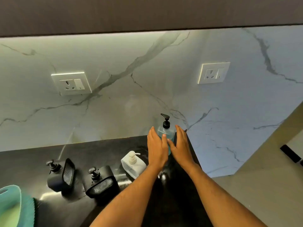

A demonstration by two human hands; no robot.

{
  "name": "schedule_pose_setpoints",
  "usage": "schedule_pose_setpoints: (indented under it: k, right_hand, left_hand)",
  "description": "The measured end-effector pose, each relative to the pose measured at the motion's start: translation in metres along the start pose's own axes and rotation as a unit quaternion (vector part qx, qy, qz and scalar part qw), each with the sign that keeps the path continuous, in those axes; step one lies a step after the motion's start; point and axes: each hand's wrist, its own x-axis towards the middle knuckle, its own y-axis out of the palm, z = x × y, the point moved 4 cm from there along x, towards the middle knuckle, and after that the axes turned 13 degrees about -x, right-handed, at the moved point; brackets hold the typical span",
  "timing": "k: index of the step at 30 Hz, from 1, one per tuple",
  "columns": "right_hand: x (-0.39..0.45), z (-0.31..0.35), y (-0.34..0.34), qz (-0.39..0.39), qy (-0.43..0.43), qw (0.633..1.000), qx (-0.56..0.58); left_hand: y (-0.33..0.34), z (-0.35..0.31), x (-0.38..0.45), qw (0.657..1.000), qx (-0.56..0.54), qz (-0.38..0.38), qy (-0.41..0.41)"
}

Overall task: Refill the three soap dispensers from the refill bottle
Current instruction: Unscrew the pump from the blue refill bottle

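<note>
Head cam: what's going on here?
A person stands at a dark counter with both hands flat against a clear pump bottle of blue liquid, the left hand and right hand on either side, fingers straight. The bottle is upright near the marble wall, pump on. A white pump dispenser and two black dispensers stand to the left, pumps on. No pouring shows yet.

Both bare forearms are reaching forward side by side, the left hand [155, 147] and the right hand [181, 147] lying flat with straight fingers pointing away, palms facing each other, thumbs angling inward toward the narrow gap between them.
</note>
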Motion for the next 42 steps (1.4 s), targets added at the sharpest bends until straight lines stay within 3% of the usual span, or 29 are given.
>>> schedule_pose_setpoints:
  k: [5, 10, 22, 31, 42]
  right_hand:
    - [0.007, -0.013, 0.016, 0.031, 0.049, 0.997, 0.045]
    - [0.016, -0.028, 0.026, 0.034, 0.067, 0.993, 0.096]
    - [0.011, -0.022, 0.018, 0.010, 0.050, 0.989, 0.140]
    - [-0.029, -0.021, -0.001, -0.006, 0.050, 0.989, 0.141]
    - [-0.101, 0.024, -0.012, -0.005, 0.036, 0.987, 0.154]
  left_hand:
    - [0.009, 0.019, 0.020, 0.993, -0.087, 0.005, -0.077]
    - [0.016, 0.027, 0.028, 0.985, -0.161, 0.018, -0.059]
    - [0.017, 0.023, 0.019, 0.985, -0.163, 0.015, -0.051]
    - [0.012, 0.017, -0.020, 0.988, -0.135, 0.070, -0.023]
    - [-0.042, 0.005, -0.088, 0.984, -0.143, 0.107, 0.012]
